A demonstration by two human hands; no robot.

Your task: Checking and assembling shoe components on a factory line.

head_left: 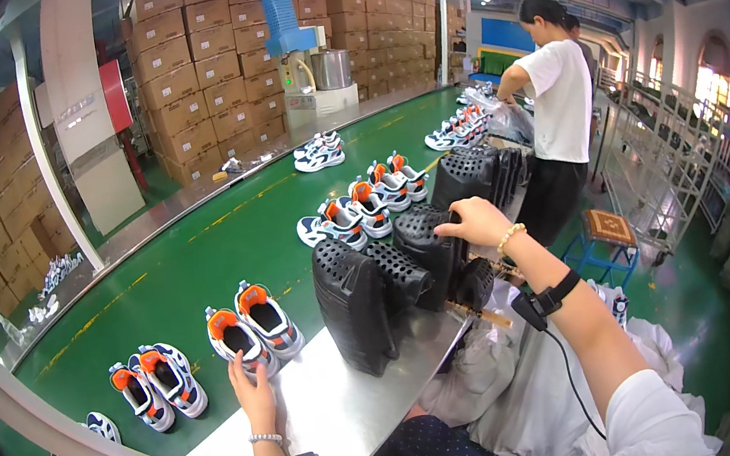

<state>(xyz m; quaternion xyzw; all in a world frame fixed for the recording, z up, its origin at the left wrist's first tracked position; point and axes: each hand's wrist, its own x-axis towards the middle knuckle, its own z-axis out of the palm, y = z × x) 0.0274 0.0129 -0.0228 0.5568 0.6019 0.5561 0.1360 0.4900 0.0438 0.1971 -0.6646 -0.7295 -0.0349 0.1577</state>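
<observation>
My left hand (254, 392) reaches forward to the heel of a white, blue and orange sneaker (233, 336) at the near edge of the green conveyor belt (202, 249); its fingers touch the shoe, and its mate (268, 315) lies just to the right. My right hand (475, 221) rests on top of a black perforated shoe tray (427, 240), one of several black trays (355, 303) standing upright on a metal side table (342, 406). Both wrists carry black strapped devices.
More sneaker pairs (354, 215) lie along the belt. A person in a white shirt (556, 101) stands further down beside another tray stack (473, 175). Cardboard boxes (205, 64) are piled behind. White bags (495, 377) sit below the table.
</observation>
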